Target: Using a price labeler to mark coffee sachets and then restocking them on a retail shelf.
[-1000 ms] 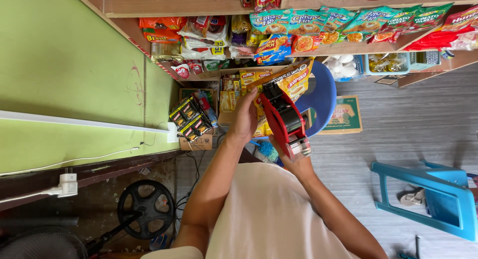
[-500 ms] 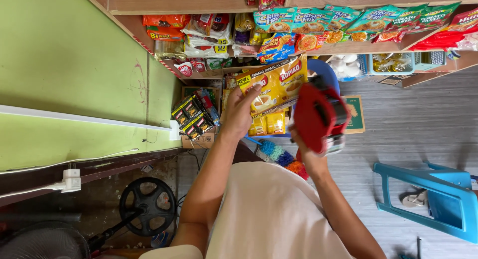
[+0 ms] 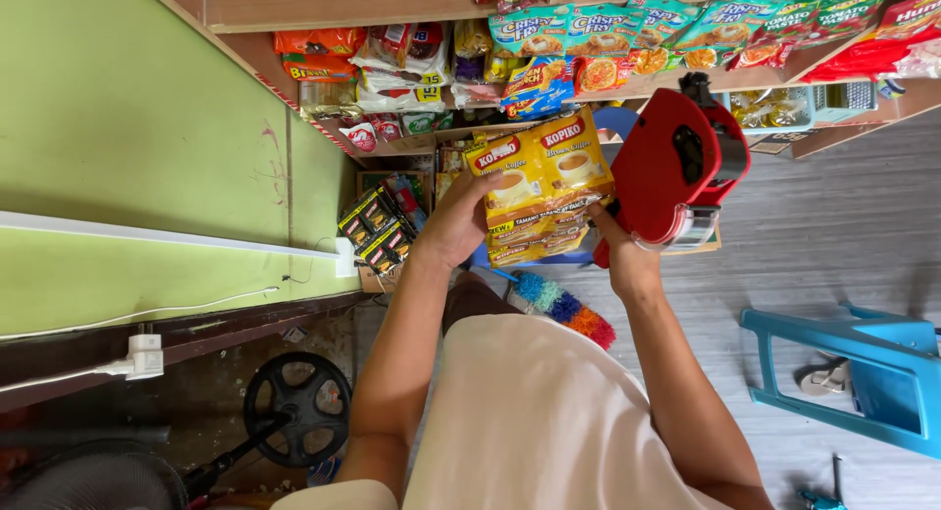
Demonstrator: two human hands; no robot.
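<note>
We hold the coffee packs up in front of our chest, just left of the red price gun, their long axis slanting up toward the shelf; the two nearly touch. Our left hand is curled around the packs' lower left edge, gripping them. Our right hand is wrapped tight on the gun's handle, beside the packs.

We hold coffee packets left of our price gun; shelves lie beyond, a stool at near right.
</note>
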